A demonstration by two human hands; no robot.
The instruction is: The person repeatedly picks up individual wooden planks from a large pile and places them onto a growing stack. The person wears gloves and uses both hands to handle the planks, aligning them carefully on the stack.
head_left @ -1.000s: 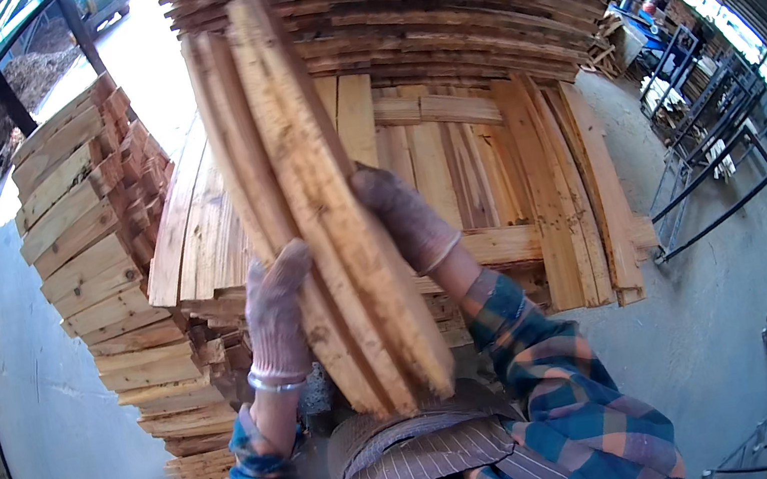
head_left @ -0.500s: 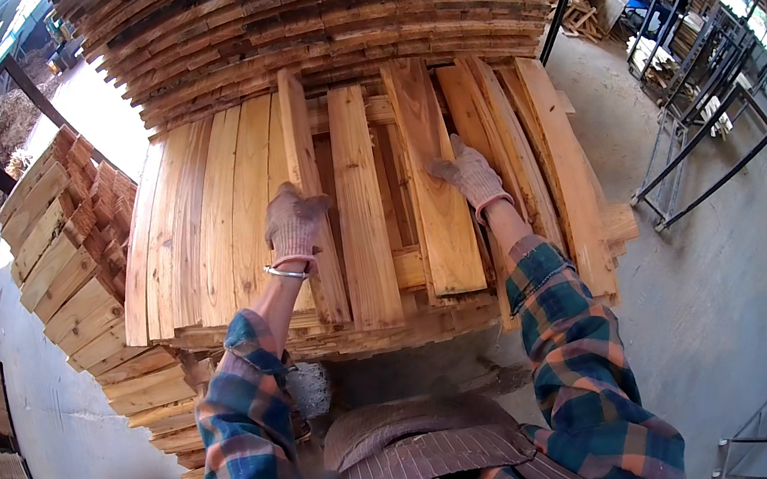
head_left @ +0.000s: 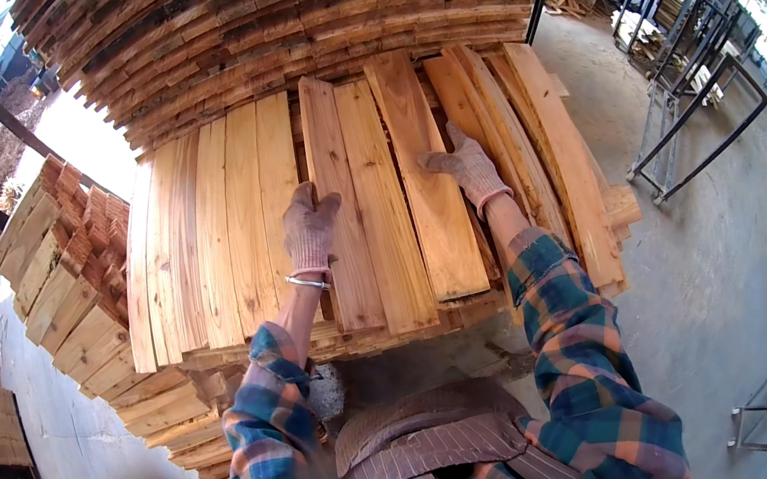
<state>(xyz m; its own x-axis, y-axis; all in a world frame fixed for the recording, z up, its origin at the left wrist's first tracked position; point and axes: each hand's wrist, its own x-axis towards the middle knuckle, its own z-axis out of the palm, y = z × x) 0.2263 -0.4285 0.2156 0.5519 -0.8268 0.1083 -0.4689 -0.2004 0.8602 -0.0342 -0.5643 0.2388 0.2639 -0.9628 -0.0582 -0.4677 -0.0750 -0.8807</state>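
Both my hands wear pale knit gloves and work over a layer of light brown wooden planks. My left hand (head_left: 309,230) is closed at the left edge of a reddish plank (head_left: 347,246), its thumb over the top face and its fingertips hidden in the narrow gap beside it. My right hand (head_left: 467,169) grips the right edge of a darker, slightly slanted plank (head_left: 435,211), thumb laid across its top. Between these two lies a yellowish plank (head_left: 397,258), touched by neither hand.
Beyond the layer rises a tall pile of stacked planks (head_left: 306,19). A leaning stack of boards (head_left: 73,291) stands at the left. Several narrow planks (head_left: 497,129) lie uneven at the right. Black metal frames (head_left: 706,135) stand on the concrete floor (head_left: 681,261).
The plank at my left hand has gone from tilted on its edge to lying flat. Gaps between the middle planks have closed, the yellowish one now sitting against its neighbours.
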